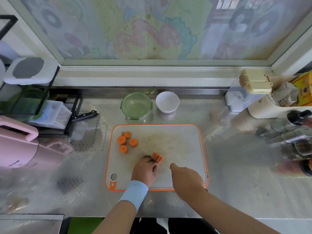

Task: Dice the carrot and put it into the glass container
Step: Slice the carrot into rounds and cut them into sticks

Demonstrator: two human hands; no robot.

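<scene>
The fingers of the left hand are curled down and clamped on a small bundle of carrot sticks, holding it on the near middle of the cutting board. The right hand sits just beside it, seen from the back with one finger stretched forward. Its other fingers are tucked under, so I cannot tell what they grip or how tightly. A faint thin line runs from it toward the sticks and may be a blade seen edge-on.

The task looks to be in its middle. One section is already cut into sticks and is probably about to be cross-cut into dice. Four thick carrot rounds wait in a cluster at the board's far left, uncut. No dice show yet.

The one glass container, green-rimmed, stands on the counter just beyond the board, with no carrot visible inside. One white bowl stands beside it. A single black-handled knife lies off to the left.
</scene>
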